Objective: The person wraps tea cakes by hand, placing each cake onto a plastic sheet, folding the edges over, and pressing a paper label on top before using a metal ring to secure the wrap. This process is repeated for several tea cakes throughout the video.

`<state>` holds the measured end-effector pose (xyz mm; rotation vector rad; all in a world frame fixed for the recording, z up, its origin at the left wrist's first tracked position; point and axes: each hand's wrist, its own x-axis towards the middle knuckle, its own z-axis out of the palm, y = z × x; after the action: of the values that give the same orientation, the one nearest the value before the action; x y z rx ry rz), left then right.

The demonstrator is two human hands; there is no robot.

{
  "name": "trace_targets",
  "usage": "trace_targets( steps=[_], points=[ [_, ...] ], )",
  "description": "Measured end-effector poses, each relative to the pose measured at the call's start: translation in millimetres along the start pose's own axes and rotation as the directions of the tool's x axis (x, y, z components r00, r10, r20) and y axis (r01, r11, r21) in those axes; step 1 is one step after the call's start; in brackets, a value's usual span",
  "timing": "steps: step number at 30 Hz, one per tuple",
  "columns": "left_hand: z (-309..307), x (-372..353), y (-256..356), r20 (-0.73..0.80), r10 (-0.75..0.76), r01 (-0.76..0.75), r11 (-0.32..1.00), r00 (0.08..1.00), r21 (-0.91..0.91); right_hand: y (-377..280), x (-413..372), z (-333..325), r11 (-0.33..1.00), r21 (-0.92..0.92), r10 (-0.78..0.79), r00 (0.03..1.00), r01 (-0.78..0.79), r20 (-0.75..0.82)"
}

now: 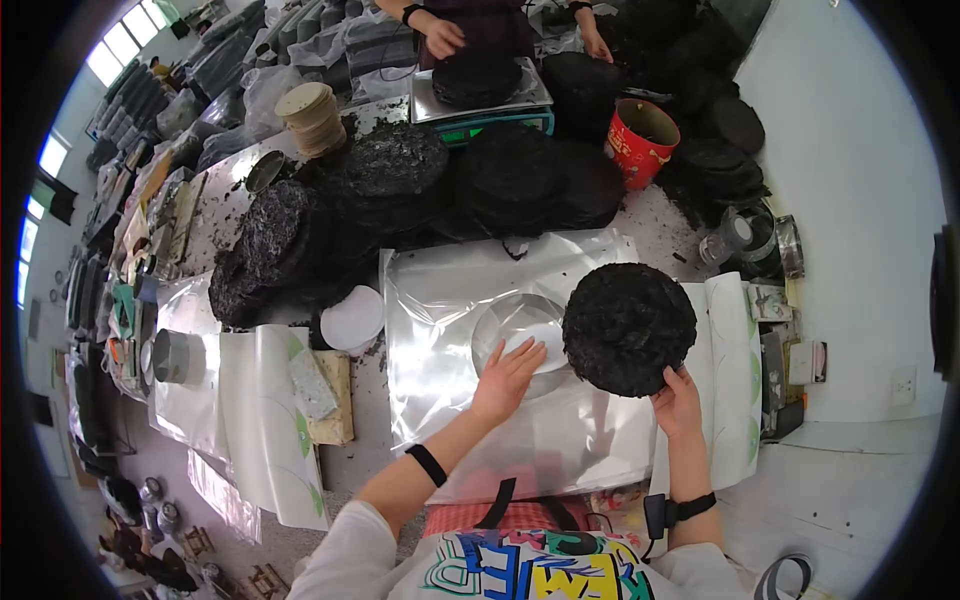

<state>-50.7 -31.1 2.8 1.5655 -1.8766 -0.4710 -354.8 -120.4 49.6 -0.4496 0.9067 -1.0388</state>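
My right hand (679,402) grips the lower edge of a round black disc (628,328), rough and leafy like dried seaweed, and holds it over the right part of a clear plastic sheet stack (430,330). My left hand (511,378) is open, fingers stretched out flat over a white paper circle (546,340). Around that paper shows a larger round outline, a ring or clear disc (494,318), on the plastic. The black disc's left edge overlaps this outline's right side in view.
Stacks of black discs (395,165) line the far side. Behind them, another person's hand (444,38) is beside a scale (536,92) bearing a disc. A red bucket (641,143) stands right, white paper circles (352,320) and a metal ring (178,357) left.
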Motion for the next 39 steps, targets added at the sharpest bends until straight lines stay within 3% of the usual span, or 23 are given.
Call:
trace_targets(
  steps=[2, 4, 6, 8, 9, 11, 15, 18, 20, 21, 22, 23, 24, 26, 29, 30, 31, 32, 34, 35, 36, 38, 39],
  points=[
    [-0.7, 1.0, -1.1, -0.092, -0.021, 0.015, 0.998, 0.996, -0.064, -1.5, 0.9, 7.8, 1.0, -0.002, 0.013, 1.0, -0.013, -0.006],
    [-3.0, 10.1, -11.0, -0.469, -0.073, 0.027, 0.994, 0.88, -0.104, -12.2, 5.2, 5.6, 0.999, 0.035, 0.0, 0.999, -0.002, 0.039],
    [-34.2, 14.3, -15.5, -0.453, 0.014, 0.05, 0.99, 0.891, 0.129, -27.9, 6.6, 9.1, 1.0, 0.011, -0.008, 0.999, 0.008, 0.051],
    [-29.6, 6.8, -25.0, -0.107, 0.122, -0.084, 0.949, 0.987, 0.305, -42.4, 3.2, 17.9, 0.999, -0.025, -0.048, 0.999, 0.049, 0.017],
    [-15.5, 0.3, -32.8, -0.112, 0.112, -0.074, 0.951, 0.987, 0.301, -46.5, 5.7, 13.9, 0.998, -0.044, -0.045, 0.998, 0.047, 0.038],
    [12.0, -2.6, -44.4, 0.208, 0.026, -0.093, 0.944, 0.978, 0.317, -48.3, 4.6, 19.0, 0.998, -0.056, -0.033, 0.999, 0.034, 0.02],
    [25.2, -2.5, -38.3, 0.141, 0.033, -0.061, 0.979, 0.989, 0.197, -25.8, 8.4, 23.7, 0.997, -0.074, 0.001, 0.997, 0.004, 0.078],
    [18.6, -0.9, -32.2, 0.184, 0.136, -0.18, 0.951, 0.974, 0.25, 3.1, 10.0, 35.5, 0.993, -0.073, 0.098, 0.988, -0.09, 0.117],
    [-7.0, 0.7, -14.9, 0.439, -0.034, -0.061, 0.978, 0.898, 0.2, 19.2, 12.0, 45.9, 0.99, -0.052, 0.133, 0.984, -0.127, 0.117],
    [-5.5, -9.1, -21.8, 0.246, 0.045, -0.086, 0.983, 0.968, 0.161, 29.6, 17.7, 44.8, 0.985, -0.057, 0.171, 0.976, -0.165, 0.133],
    [-10.0, -13.4, -24.2, 0.25, 0.045, -0.088, 0.982, 0.967, 0.167, 36.3, 20.5, 50.3, 0.977, -0.062, 0.209, 0.966, -0.202, 0.151],
    [-14.7, -16.9, -27.3, -0.072, -0.258, 0.244, 0.956, 0.963, -0.164, 42.8, 21.9, 59.0, 0.978, -0.055, 0.207, 0.971, -0.201, 0.122],
    [-20.5, -21.0, -31.5, -0.252, -0.603, 0.403, 0.734, 0.757, -0.546, 47.4, 24.2, 63.5, 0.979, -0.045, 0.205, 0.971, -0.201, 0.12],
    [-52.8, -11.0, -40.9, -0.56, -0.494, 0.326, 0.867, 0.665, -0.377, 59.8, 27.4, 65.3, 0.96, -0.183, 0.234, 0.968, -0.213, 0.096],
    [-69.5, 23.2, -20.8, -0.385, -0.237, 0.198, 0.97, 0.892, -0.139, 93.6, 37.5, 55.7, 0.929, -0.322, 0.216, 0.974, -0.182, 0.072],
    [-67.4, 34.2, -14.6, -0.179, -0.088, 0.087, 0.996, 0.98, -0.009, 103.2, 37.9, 50.5, 0.897, -0.415, 0.194, 0.979, -0.154, 0.057],
    [-53.3, 34.9, -13.2, -0.068, -0.025, 0.032, 0.994, 0.997, 0.103, 107.3, 35.3, 53.2, 0.808, -0.577, 0.152, 0.988, -0.121, 0.006],
    [-36.1, 35.4, -16.2, 0.044, 0.029, -0.037, 0.978, 0.999, 0.206, 114.9, 32.8, 53.0, 0.807, -0.59, 0.044, 0.999, -0.03, 0.011],
    [-13.7, 28.6, -32.5, 0.153, -0.026, -0.034, 0.926, 0.988, 0.375, 108.7, 13.6, 44.0, 0.501, -0.796, -0.349, 0.921, 0.34, 0.174],
    [-12.8, 28.7, -30.2, 0.134, -0.03, -0.022, 0.929, 0.991, 0.369, 105.9, 4.4, 24.3, 0.356, -0.852, -0.428, 0.877, 0.385, 0.218],
    [-12.3, 29.8, -28.6, 0.126, -0.044, -0.006, 0.928, 0.991, 0.373, 107.2, -7.3, 7.6, 0.349, -0.856, -0.436, 0.874, 0.382, 0.213],
    [-11.6, 30.0, -30.5, 0.128, -0.05, 0.0, 0.933, 0.991, 0.361, 111.7, -28.2, -24.0, -0.124, -0.855, -0.27, 0.812, 0.504, 0.518],
    [-11.0, 30.3, -30.7, 0.132, -0.052, 0.001, 0.931, 0.99, 0.364, 117.9, -30.6, -38.0, -0.129, -0.852, -0.265, 0.81, 0.508, 0.523]
  ],
)
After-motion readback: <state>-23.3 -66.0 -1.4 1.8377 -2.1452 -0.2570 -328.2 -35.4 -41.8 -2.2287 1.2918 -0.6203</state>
